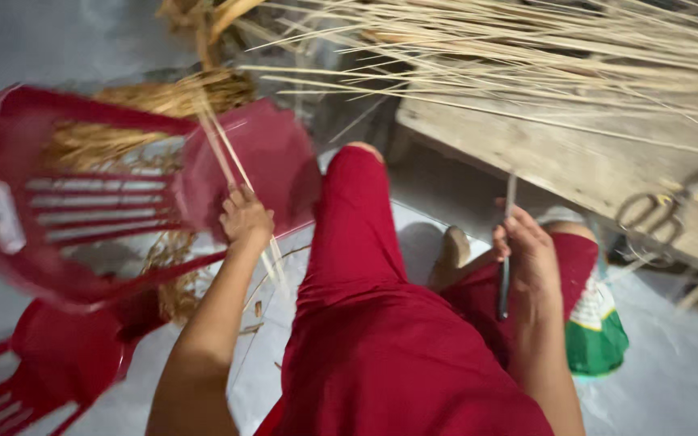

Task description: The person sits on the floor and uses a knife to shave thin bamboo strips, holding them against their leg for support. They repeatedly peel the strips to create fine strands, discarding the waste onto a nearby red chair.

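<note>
Your left hand [245, 216] grips thin reeds [228, 161]; your right hand [527, 250] is closed on a knife [505, 266]. Pulled sideways, the reeds may snap, and the blade sits near your thigh.

Pale grey floor [26, 40]; red plastic chairs [82, 202] at left; worn wooden bench [575, 161] at right.

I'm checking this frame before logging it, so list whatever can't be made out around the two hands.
Head view only:
- Slim tool in the right hand: motion blur and the fingers hide its kind.
- Thin strips in the left hand: lower ends blurred; their count is unclear.
- Red plastic chair: smeared by motion; straw behind it indistinct.
- Scissors on the wooden bench: blurred, details unreadable.
- Long reeds: cut off by the top and right edges.
</note>
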